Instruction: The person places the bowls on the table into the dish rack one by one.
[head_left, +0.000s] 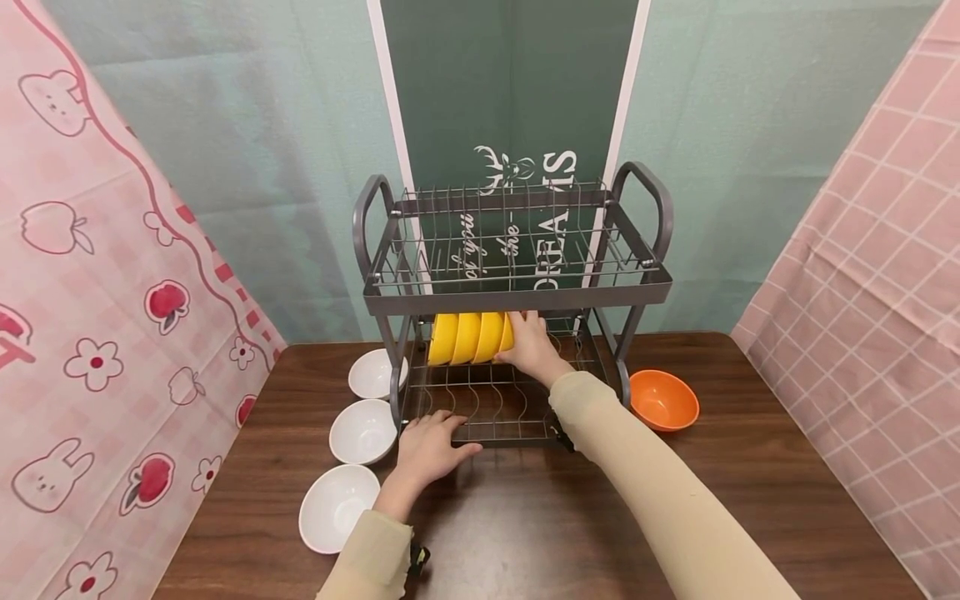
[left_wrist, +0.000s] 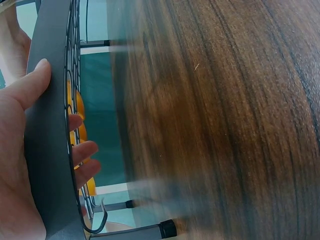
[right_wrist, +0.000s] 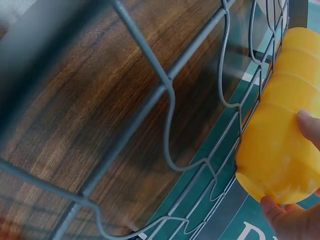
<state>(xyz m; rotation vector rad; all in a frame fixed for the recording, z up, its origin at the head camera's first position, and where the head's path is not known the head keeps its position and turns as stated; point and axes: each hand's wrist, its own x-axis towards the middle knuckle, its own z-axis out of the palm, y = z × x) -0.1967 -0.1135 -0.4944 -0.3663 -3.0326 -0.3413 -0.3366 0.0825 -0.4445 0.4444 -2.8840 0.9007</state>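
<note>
A dark two-tier dish rack [head_left: 517, 298] stands at the back of the table. On its lower tier, several yellow bowls [head_left: 444, 340] stand on edge in a row at the left. My right hand [head_left: 534, 348] reaches under the upper tier and grips the rightmost yellow bowl [right_wrist: 272, 155]; in the right wrist view, fingertips lie on its side and at its rim. At the lower tier's front left, my left hand [head_left: 429, 450] holds the rack's front rail [left_wrist: 52, 125], thumb on one face and fingers past the other edge. The upper tier hides the yellow bowls' tops.
Three white bowls, a far one [head_left: 375, 375], a middle one [head_left: 363, 432] and a near one [head_left: 339, 508], sit left of the rack. An orange bowl [head_left: 664, 402] sits at its right. Curtains surround the brown wooden table [head_left: 525, 533] on three sides.
</note>
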